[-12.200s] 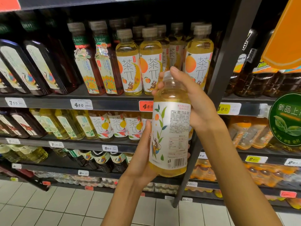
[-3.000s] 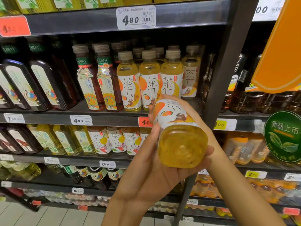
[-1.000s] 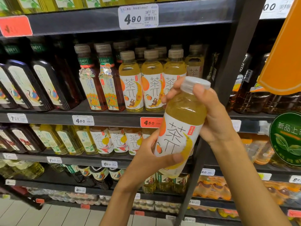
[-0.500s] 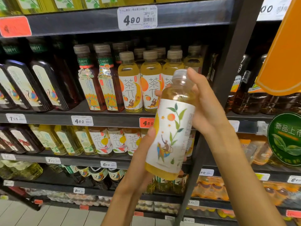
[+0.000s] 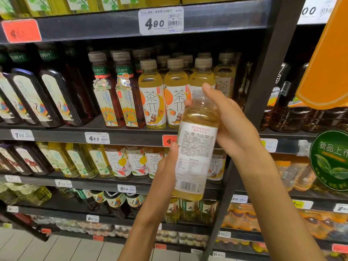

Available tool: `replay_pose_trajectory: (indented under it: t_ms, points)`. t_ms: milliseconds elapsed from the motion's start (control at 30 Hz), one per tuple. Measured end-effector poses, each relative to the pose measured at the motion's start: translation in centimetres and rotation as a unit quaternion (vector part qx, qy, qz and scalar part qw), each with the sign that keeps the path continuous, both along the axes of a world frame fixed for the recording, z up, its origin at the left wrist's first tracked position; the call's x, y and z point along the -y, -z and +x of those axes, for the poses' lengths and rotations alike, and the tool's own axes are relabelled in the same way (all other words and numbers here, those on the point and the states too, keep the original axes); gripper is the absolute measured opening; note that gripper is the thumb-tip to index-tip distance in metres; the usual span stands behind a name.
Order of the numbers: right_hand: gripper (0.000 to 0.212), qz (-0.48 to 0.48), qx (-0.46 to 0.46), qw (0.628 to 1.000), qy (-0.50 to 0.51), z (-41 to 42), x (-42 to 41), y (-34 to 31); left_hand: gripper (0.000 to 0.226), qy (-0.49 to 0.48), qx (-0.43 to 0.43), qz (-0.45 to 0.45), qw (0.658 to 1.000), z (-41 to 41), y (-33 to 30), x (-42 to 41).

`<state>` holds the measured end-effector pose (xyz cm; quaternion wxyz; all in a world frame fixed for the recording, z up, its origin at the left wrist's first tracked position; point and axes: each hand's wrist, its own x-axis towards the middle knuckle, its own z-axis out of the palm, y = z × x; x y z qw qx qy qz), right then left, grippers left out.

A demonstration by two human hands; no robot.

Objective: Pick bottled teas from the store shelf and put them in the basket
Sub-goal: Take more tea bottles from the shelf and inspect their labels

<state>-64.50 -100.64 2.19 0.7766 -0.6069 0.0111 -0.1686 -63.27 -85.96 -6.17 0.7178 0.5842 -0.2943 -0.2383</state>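
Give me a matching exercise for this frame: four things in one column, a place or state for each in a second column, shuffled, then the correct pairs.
Column one:
1. held tea bottle
2. left hand
3. right hand
4. white 4.90 price tag

Column two:
A. grips the bottle's upper part, a finger reaching up by the cap
B. fixed on the shelf edge above the yellow tea row
C. upright in front of the shelves, back label with barcode toward the camera
D. supports the bottle's lower part from the left

Pairs: 1-C, 2-D, 3-A, 4-B
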Motion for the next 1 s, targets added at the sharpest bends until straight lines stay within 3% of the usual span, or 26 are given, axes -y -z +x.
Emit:
replay_pose_trajectory:
  t_ms: [133,233,400,500,567,667,800,900,1000]
  points:
    - [0.033,0.055,0.022,0.996,-0.072,0.6,0.0,0.0,0.047,0.038,-0.116,-0.094,0.988,0.7,0.4,-0.4]
    - [0.033,0.088,0.043,0.988,-0.116,1.0,-0.6,0.5,0.051,0.056,-0.139,-0.085,0.985,0.3,0.9,-0.1]
    - [0.028,0.002,0.053,0.998,-0.043,0.7,-0.5,0.5,0.061,-0.007,-0.042,0.015,0.999,0.8,1.5,-0.5]
    - [0.025,-0.006,0.040,0.999,-0.013,0.7,-0.5,0.5,0.060,-0.037,-0.008,0.017,0.999,0.5,1.4,0.1]
    - [0.030,-0.010,0.028,0.999,-0.017,0.7,-0.1,0.5,0.055,-0.049,-0.014,-0.008,0.999,0.2,1.6,0.7]
    - [0.031,0.002,0.021,0.998,-0.053,0.8,0.4,0.8,0.051,-0.009,-0.105,-0.074,0.992,0.3,1.3,0.7]
    - [0.037,0.105,0.015,0.987,-0.122,1.2,0.0,1.6,0.059,0.085,-0.144,-0.085,0.982,0.0,1.2,0.6]
    - [0.032,0.071,0.051,0.992,-0.093,1.1,-0.1,1.5,0.062,0.050,-0.145,-0.064,0.986,0.0,1.5,0.6]
    - [0.030,-0.009,0.077,0.997,-0.017,0.7,-0.3,1.1,0.051,0.011,-0.083,-0.037,0.996,0.3,1.8,0.3]
